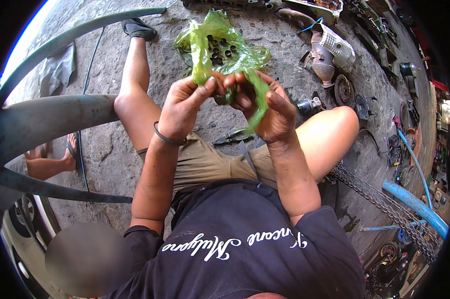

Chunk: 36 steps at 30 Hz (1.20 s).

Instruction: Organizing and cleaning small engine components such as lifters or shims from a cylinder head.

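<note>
A thin green plastic bag [250,55] lies spread on the rough ground in front of me. Several small dark round parts [217,49], cup-like in shape, rest on it; their exact kind is too small to tell. My left hand [187,102] pinches the bag's near edge at its left side. A strip of the same plastic runs between the fingers of my right hand [272,107], which grips it close beside the left. Whether anything else sits between the fingertips is hidden. Below the hands, between my legs, a pair of pliers [231,138] lies on the ground.
Metal parts lie at right: a catalytic converter [323,62], a rusty disc [343,89] and a hanging chain [379,197] beside a blue pipe [416,204]. Curved grey metal bars [60,117] stand at left. Another person's sandaled foot [70,152] is beyond them.
</note>
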Motion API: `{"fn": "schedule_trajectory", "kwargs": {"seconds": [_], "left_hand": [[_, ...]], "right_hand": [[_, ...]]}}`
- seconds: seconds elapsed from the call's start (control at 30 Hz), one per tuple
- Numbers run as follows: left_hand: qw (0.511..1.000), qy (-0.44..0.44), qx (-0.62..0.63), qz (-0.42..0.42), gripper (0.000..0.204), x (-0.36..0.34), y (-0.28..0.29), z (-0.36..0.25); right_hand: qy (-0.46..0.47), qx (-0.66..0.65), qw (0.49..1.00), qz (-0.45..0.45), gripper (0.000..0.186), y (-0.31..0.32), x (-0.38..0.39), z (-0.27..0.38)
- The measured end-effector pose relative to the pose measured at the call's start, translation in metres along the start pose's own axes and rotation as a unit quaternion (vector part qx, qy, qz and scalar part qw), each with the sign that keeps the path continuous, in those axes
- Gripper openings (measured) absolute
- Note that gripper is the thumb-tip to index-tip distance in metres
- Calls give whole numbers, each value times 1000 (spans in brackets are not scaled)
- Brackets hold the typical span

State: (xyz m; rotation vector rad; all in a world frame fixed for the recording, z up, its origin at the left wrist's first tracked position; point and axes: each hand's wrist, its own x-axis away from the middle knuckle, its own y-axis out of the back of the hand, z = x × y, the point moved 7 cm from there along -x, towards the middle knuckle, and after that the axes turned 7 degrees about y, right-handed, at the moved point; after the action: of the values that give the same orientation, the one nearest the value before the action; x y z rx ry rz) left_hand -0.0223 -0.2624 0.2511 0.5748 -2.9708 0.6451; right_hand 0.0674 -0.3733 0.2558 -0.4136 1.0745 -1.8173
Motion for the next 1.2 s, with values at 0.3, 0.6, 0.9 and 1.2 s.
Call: {"fn": "schedule_trajectory", "kwargs": {"seconds": [0.3, 0.6, 0.9, 1.2], "left_hand": [[999, -8, -32, -42, 25, -6, 7, -9], [925, 22, -372, -70, 25, -5, 4, -15], [735, -151, -647, 133, 22, 7, -26, -31], [845, -81, -527, -51, 15, 1, -14, -19]], "right_hand": [[29, -27, 999, -21, 79, -9, -8, 1], [89, 272, 950, -122, 17, -4, -10, -3], [291, 728, 574, 238, 22, -41, -4, -2], [121, 488, 843, -189, 22, 18, -1, -1]]}}
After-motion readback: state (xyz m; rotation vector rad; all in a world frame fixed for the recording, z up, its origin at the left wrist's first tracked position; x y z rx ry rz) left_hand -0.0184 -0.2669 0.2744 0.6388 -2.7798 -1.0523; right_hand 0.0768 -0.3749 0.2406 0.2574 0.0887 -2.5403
